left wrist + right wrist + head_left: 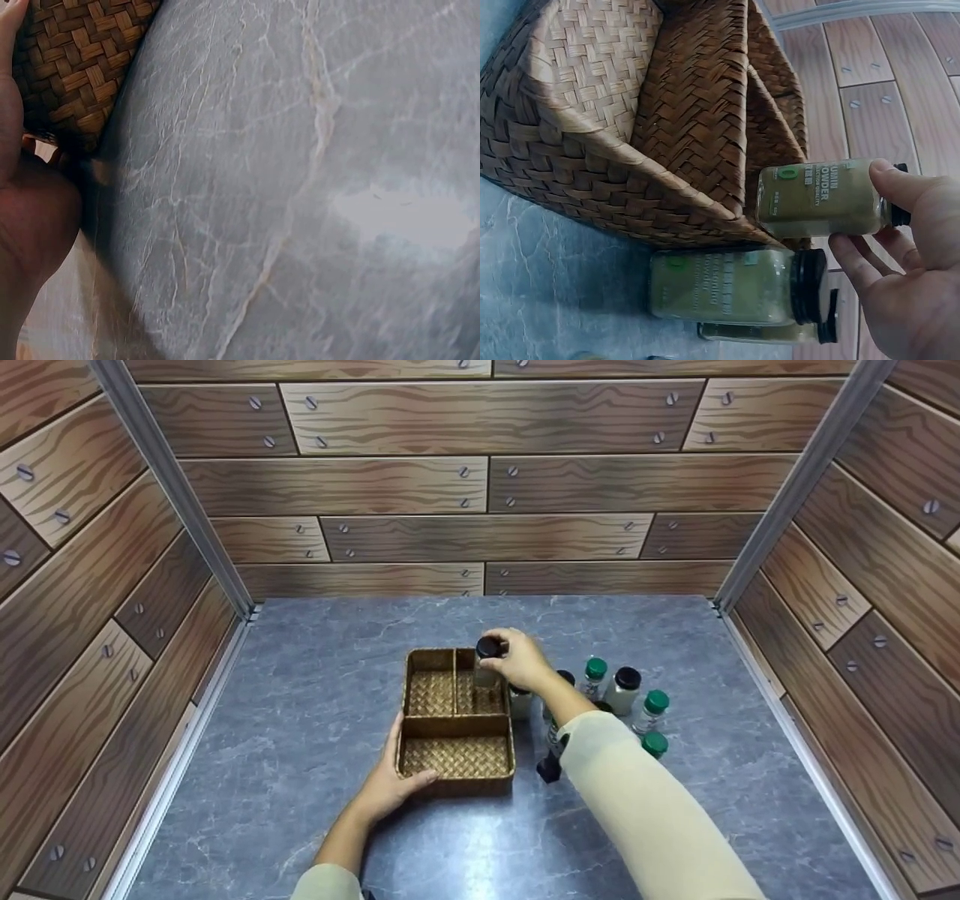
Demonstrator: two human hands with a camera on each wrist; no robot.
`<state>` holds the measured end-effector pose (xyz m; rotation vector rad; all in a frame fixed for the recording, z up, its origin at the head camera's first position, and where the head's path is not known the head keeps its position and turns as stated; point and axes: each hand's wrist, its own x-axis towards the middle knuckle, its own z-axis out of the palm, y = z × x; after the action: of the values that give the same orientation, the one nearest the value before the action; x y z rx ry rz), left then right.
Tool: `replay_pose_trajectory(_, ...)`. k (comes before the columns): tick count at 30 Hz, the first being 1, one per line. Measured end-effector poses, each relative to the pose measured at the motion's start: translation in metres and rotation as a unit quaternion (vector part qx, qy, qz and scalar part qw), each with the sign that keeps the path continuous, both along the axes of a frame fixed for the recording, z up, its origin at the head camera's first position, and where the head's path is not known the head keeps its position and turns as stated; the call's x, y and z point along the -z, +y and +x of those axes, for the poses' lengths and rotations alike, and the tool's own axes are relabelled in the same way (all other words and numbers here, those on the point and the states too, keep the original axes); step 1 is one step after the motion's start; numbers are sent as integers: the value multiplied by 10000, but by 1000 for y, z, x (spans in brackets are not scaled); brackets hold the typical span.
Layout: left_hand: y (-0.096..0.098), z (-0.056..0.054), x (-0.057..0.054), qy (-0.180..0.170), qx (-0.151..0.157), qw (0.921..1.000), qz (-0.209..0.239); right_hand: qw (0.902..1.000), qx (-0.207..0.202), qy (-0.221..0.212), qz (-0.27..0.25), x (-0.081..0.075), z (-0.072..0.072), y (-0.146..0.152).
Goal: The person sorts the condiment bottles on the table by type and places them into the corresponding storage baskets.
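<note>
A woven, three-compartment basket stands on the table. At its near left corner my left hand grips it, fingers along the left side and thumb at the front rim; the left wrist view shows only part of this hand and the woven wall. My right hand holds a black-lidded spice jar upright over the back right compartment. In the right wrist view, thumb and fingers pinch this jar near its lid; its label partly reads cumin powder. Whether its base touches the basket floor is hidden.
Right of the basket stand several spice jars, some with black lids, others with green lids. Two black-lidded jars stand close beside the basket's right wall. Wood-patterned walls enclose the grey marbled table.
</note>
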<state>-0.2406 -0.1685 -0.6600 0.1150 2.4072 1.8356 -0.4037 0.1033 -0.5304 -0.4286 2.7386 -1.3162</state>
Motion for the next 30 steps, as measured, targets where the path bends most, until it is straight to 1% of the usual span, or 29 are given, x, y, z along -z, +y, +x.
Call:
replay_pose_trajectory(3, -1, 1, 1, -42, -22, 10000, -4, 9994, -43, 140, 309, 4, -4, -5)
replay_pose_trajectory(7, -2, 1, 1, -56, -29, 10000, -41, 9952, -40, 402, 887, 5, -8, -11)
replay_pose_trajectory(8, -2, 1, 1, -50, -27, 10000, -37, 9945, -16, 416, 957, 5, -9, -13)
replay_pose_trajectory(12, -1, 1, 1, -16, -23, 10000, -76, 9944, 138, 280, 1009, 6, -13, -16)
replay_pose_trajectory(18, -1, 1, 0, -63, -50, 9999, -109, 9937, 270, 125, 1078, 13, -20, -16)
replay_pose_trajectory(20, 0, 1, 0, 0, -6, 9999, -105, 9926, 283, 100, 1173, 15, -22, -17)
replay_pose_trajectory(25, 0, 0, 0, 88, 68, 9999, 10, 9889, 282, 140, 1452, 18, -25, -20)
replay_pose_trajectory(30, -1, -1, 1, 64, 34, 9999, 70, 9869, 250, 218, 1582, 17, -28, -24)
